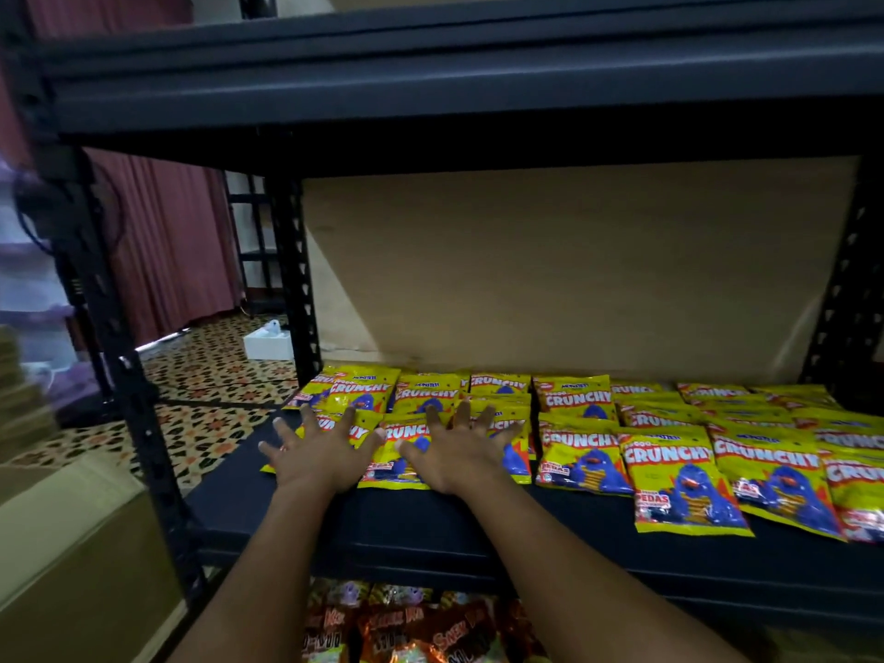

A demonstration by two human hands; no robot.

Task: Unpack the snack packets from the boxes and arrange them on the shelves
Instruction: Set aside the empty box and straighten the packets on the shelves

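Landmark: the black shelf point(430, 528), its front edge facing the person; every place below is given against it.
Snack packets: yellow "Crunchy" snack packets point(684, 480) lie flat on the shelf in overlapping rows, from its left post across to its right end, front rows near the edge and back rows toward the brown backboard point(550, 270).
Packets under the hands: two front-row packets at the shelf's left end, one under each palm; the left packet point(354, 428) and the next packet point(406, 452) overlap slightly.
Handling, as a judgement: light, soft, air-puffed film bags with a slick printed face. They likely slide easily on the shelf and over each other, and the contents would crush under hard pressure. Best nudged with a flat palm, or lifted by the crimped top or bottom seam.
Left hand point(318, 454): spread wide, fingers straight and splayed, pressing flat on the left packet; it grips nothing.
Right hand point(457, 447): likewise wide and flat, fingers fanned across the next packet and touching the row behind.
Step, as a judgement: smoothing or squaring the left-end packets into line.
Lower shelf: orange-brown packets point(421, 624) show below the shelf's front edge.
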